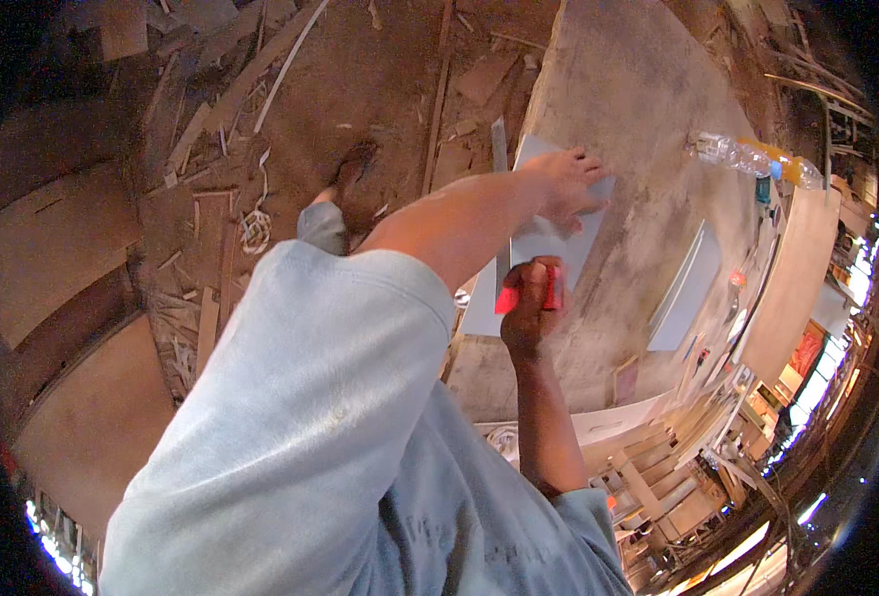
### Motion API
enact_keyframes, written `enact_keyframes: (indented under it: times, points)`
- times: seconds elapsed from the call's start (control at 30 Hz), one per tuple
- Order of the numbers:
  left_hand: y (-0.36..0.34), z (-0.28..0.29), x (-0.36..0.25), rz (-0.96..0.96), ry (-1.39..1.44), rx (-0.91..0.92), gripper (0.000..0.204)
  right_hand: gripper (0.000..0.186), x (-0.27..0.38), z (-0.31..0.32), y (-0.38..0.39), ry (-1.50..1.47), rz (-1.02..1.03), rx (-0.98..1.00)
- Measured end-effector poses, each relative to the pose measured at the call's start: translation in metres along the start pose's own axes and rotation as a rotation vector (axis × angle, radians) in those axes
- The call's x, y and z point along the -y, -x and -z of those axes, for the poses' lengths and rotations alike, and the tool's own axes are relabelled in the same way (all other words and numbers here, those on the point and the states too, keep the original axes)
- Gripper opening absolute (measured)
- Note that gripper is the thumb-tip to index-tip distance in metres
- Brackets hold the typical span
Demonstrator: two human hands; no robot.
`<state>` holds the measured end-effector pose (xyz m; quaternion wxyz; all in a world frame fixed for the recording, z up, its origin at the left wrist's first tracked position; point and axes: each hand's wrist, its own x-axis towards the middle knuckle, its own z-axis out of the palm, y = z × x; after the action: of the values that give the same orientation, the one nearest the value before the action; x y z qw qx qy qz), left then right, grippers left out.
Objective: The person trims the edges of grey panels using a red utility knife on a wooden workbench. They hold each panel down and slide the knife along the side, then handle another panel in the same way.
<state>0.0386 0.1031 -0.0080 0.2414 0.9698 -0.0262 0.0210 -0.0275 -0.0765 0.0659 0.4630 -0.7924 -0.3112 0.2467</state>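
Observation:
My left hand (pixel 563 186) reaches across a narrow white panel (pixel 576 250) lying on the worktable, its fingers spread and laid over the panel's far part. My right hand (pixel 532 310) is closed around a bright red thing (pixel 551 289) low over the same panel, nearer to me. Fingers and blur hide what kind of thing it is. A thin grey strip (pixel 502 260) runs along the panel's left edge. Whether the red thing touches the panel, I cannot tell.
The worn tabletop (pixel 638 109) carries another white panel (pixel 686 293), clear plastic bottles (pixel 729 152) and a small square piece (pixel 625 380). Wood offcuts (pixel 206 124) and a tangled white strip (pixel 256 230) litter the floor at left. Large brown boards (pixel 57 248) stand far left.

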Motion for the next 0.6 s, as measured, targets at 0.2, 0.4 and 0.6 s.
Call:
enact_keyframes:
  times: [0.2,0.4,0.6]
  points:
    - [0.001,-0.004,0.004,0.021,0.046,-0.049,0.070,0.032,-0.024,-0.002,0.008,-0.008,0.031,0.032]
    - [0.003,-0.001,0.010,0.004,0.007,-0.032,0.070,0.025,-0.040,-0.013,0.000,0.168,0.292,0.084]
    - [-0.004,-0.005,0.001,0.016,0.002,-0.021,0.070,0.037,-0.040,0.005,0.038,-0.080,0.082,0.029]
